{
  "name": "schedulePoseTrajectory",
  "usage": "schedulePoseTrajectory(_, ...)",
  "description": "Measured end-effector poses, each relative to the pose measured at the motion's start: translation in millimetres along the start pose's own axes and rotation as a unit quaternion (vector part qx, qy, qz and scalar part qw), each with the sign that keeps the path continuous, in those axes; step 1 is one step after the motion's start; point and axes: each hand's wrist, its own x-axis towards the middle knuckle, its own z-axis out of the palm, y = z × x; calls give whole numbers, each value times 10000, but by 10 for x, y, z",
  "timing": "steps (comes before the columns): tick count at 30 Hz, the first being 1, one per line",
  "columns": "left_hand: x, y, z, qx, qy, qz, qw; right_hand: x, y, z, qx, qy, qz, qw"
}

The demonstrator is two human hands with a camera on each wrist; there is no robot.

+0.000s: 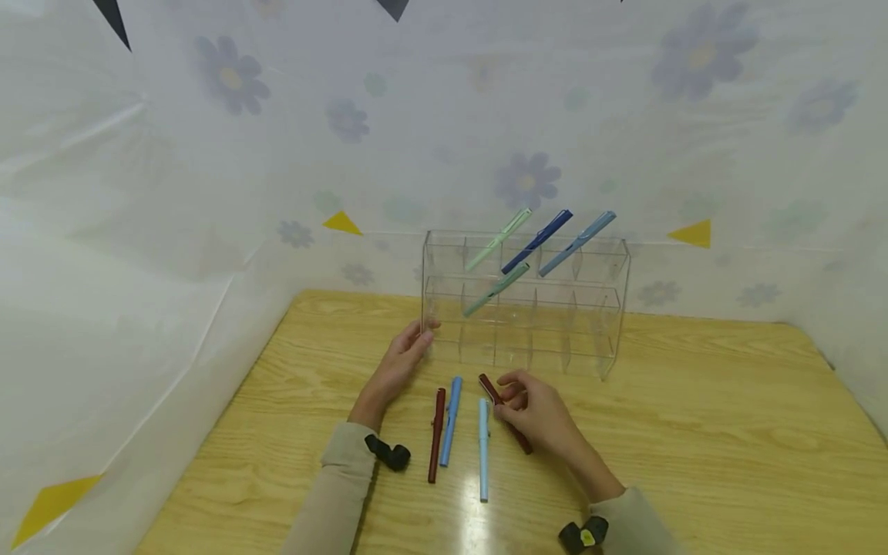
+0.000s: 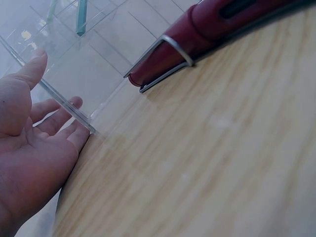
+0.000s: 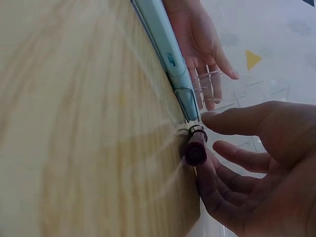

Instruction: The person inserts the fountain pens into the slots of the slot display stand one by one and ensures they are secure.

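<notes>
Beyond the right hand [image 1: 541,412], the clear rack [image 1: 513,354] is touched at its side by the left hand [image 1: 395,366], whose fingers and thumb are spread around the panel's edge. The right hand's fingers are curved about the dark red pen [image 1: 516,429], which lies slantwise on the table [image 1: 694,432] just left of its palm; whether a full pinch has been made cannot be told. If only one side of the barrel is pressed, the pen could be rolled away. The light blue pen [image 1: 483,451], just left of the right thumb, might be knocked by a low sweep. Should the rack be pushed or tipped by the left hand, the dark blue pen [image 1: 537,241] and its leaning neighbours, beyond the right hand, could be shaken loose.
</notes>
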Motion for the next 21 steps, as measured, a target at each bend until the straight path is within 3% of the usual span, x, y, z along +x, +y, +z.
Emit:
schedulePoseTrajectory(6, -8, 23, 0, -21, 64, -96, 9999, -4, -48, 58, -568, 121, -20, 9983)
schedulePoseTrajectory(10, -5, 30, 0, -24, 84, -80, 9999, 9, -60, 64, -668, 172, -37, 9976)
schedulePoseTrajectory(21, -8, 14, 17, -95, 25, -14, 10000, 12, -15, -40, 119, -94, 64, 9999)
